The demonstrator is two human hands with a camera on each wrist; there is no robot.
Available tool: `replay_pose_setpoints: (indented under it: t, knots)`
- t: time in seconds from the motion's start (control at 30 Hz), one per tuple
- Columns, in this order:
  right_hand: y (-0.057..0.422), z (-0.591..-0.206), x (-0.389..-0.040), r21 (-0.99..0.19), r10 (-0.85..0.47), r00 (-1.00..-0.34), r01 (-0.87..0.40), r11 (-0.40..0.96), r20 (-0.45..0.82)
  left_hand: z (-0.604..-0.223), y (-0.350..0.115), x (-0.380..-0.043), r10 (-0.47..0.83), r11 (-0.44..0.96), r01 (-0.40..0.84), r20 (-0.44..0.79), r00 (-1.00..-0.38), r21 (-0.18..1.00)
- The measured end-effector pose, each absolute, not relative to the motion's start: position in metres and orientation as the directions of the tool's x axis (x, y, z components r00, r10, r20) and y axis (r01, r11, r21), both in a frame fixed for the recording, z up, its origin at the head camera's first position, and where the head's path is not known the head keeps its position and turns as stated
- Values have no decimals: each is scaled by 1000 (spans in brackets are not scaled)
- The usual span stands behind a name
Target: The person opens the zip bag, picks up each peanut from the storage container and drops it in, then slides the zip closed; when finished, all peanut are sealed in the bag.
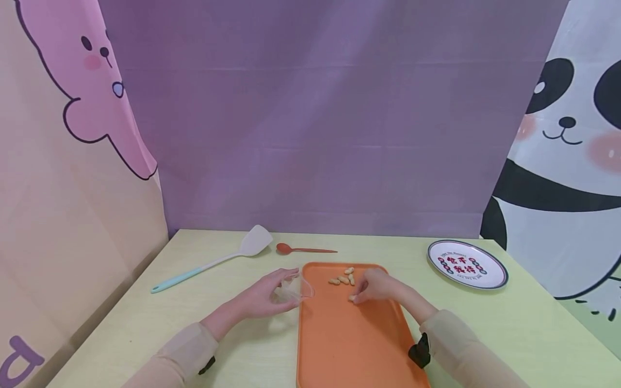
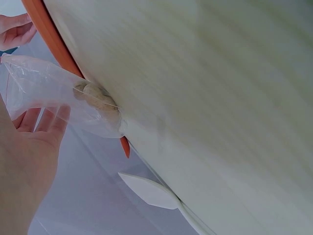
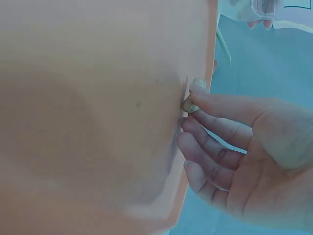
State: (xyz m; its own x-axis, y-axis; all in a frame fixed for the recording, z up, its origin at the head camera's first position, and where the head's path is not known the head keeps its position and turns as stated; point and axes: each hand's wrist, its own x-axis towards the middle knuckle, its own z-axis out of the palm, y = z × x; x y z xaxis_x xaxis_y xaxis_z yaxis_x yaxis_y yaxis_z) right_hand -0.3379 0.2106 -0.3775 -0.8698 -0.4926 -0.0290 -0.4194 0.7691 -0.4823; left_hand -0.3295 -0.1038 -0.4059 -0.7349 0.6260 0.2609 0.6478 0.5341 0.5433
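Observation:
My left hand (image 1: 267,293) holds a clear plastic bag (image 2: 58,83) upright at the left edge of the orange tray (image 1: 349,345). Several peanuts (image 2: 95,95) lie in the bottom of the bag, as the left wrist view shows. Over the tray, my right hand (image 1: 378,285) pinches a peanut (image 3: 189,105) between thumb and fingertips, close to the tray's surface. Just beyond those fingers, a small group of peanuts (image 1: 343,280) lies toward the far end of the tray.
A white spatula (image 1: 254,241) with a light blue handle lies at the back left of the table. Beside it is a red-brown spoon (image 1: 285,248). At the back right sits a white plate (image 1: 453,275) with a dark rim and red lettering. A purple cloth (image 1: 320,161) hangs behind.

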Motion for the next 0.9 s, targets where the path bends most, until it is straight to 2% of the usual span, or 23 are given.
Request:
replay_pose_setpoints:
  t: [0.2, 0.43, 0.67, 0.9]
  knots:
    - [210, -375, -336, -495, -479, -878, -414, 764, -6, -406, -104, -329, 628, 534, 652, 263, -732, 538]
    - [209, -371, -336, -585, -467, -884, -375, 719, -8, -405, -103, -328, 628, 538, 646, 254, -736, 542]
    - [207, -372, -338, -521, -501, -852, -501, 692, 154, -404, -103, -328, 627, 536, 642, 250, -737, 548]
    - [195, -369, -335, -536, -463, -865, -488, 689, 192, -405, -103, -329, 634, 536, 654, 258, -729, 533]
